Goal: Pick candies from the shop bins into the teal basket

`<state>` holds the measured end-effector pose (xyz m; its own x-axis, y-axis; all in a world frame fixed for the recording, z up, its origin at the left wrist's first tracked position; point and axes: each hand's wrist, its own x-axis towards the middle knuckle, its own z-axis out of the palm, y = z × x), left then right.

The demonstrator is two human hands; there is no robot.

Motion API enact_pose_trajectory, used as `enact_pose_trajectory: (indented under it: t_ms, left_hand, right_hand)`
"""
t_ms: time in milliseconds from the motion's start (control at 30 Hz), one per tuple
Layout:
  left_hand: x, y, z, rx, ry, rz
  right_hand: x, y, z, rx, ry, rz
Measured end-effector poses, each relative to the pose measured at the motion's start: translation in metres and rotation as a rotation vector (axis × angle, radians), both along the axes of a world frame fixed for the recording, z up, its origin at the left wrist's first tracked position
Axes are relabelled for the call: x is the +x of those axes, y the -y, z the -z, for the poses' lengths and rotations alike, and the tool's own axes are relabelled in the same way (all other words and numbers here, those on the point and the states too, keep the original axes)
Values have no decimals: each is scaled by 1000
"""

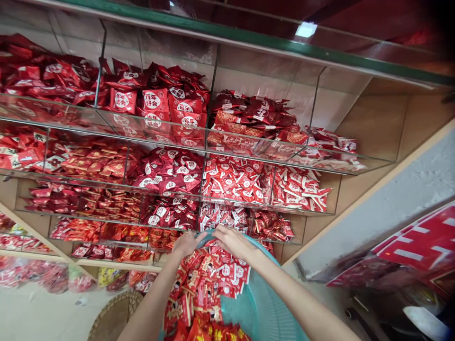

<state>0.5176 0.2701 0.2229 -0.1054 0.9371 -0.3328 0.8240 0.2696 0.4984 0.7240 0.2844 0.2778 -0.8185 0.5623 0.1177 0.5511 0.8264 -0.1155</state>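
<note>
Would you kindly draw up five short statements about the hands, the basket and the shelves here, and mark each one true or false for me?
1. The left hand and the right hand are both at the far side of the basket. True.
2. The basket is bright yellow. False: it is teal.
3. Red packets lie inside the basket. True.
4. The round woven item appears to the right of the basket in the picture. False: it appears to the left.
5. The shelves in front of the person hold mostly green bottles. False: they hold packets, mostly red.
</note>
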Motion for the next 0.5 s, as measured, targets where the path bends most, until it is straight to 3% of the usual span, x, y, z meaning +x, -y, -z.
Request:
enact_pose_trajectory:
  t_ms: [133, 333, 500]
  left_hand:
    - [1, 2, -5, 2, -4, -1]
    - [1, 2, -5, 7, -11, 5]
    - [0, 1, -1, 21, -6, 14]
  right_hand:
    - [-5, -7, 28, -22, 60, 57]
    - [-1, -11, 46, -61, 20, 101]
    - [6, -7, 63, 25, -35, 72]
